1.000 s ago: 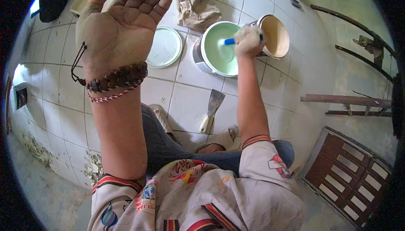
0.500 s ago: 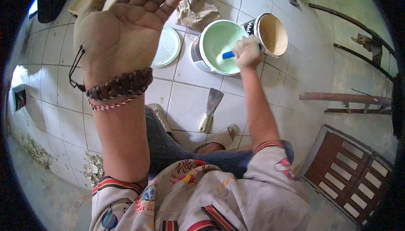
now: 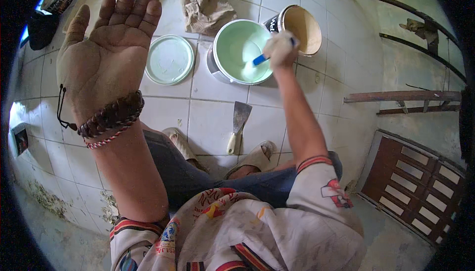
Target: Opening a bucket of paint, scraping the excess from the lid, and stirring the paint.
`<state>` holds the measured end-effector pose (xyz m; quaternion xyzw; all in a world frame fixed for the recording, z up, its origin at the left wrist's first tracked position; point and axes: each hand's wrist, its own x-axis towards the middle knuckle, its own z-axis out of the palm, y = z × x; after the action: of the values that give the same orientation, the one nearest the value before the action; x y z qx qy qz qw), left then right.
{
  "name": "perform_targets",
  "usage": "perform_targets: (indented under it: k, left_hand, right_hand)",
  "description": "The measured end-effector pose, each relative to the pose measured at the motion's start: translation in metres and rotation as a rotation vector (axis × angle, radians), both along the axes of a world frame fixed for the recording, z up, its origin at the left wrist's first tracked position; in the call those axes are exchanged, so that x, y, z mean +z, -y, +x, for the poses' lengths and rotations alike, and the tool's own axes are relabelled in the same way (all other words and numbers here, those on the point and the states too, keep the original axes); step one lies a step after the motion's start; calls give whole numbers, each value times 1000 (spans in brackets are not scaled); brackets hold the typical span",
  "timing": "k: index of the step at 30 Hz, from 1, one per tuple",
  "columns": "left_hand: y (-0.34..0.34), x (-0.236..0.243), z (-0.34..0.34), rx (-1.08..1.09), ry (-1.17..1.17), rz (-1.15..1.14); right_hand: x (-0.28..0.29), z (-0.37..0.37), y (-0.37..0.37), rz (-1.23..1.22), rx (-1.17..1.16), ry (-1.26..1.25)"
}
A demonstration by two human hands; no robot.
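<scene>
My left hand (image 3: pixel 106 55) is raised at the left, palm up and fingers spread, holding nothing. It wears a dark braided bracelet and thin cords at the wrist. My right hand (image 3: pixel 281 49), smeared by motion, is closed round a blue-handled tool (image 3: pixel 260 60). The tool reaches into an open bucket (image 3: pixel 212 60) lined with pale green; its whitish end is too blurred to name. Left of the bucket a round pale green lid (image 3: pixel 169 59) lies on the tiles. A putty knife (image 3: pixel 239 125) with a light handle lies between my feet and the bucket.
A second bucket (image 3: pixel 316 41), beige inside, stands right behind my right hand. Beyond the green bucket lies a crumpled tan cloth (image 3: pixel 203 3). A wooden frame (image 3: pixel 401 96) stands at the right, a brown slatted panel (image 3: pixel 410 187) at the lower right.
My left hand has shifted left and down in the picture, uncovering the lid. The whole scene has shifted slightly left. My right hand still grips the tool over the bucket.
</scene>
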<state>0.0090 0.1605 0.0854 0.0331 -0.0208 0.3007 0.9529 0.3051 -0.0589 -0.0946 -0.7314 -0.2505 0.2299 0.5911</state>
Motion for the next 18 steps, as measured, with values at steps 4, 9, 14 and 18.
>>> perform_targets:
  k: [4,9,14,18]
  left_hand:
    - [9,6,20,-67,5,-4]
    - [-11,2,3,66,-202,-35]
    - [-2,10,6,162,-239,-94]
    - [2,8,5,53,-55,-54]
  right_hand:
    - [-15,83,-26,264,-157,343]
    - [-1,-68,-79,635,-139,73]
    - [24,-16,-30,78,-121,418]
    - [31,-1,-72,377,-312,-111]
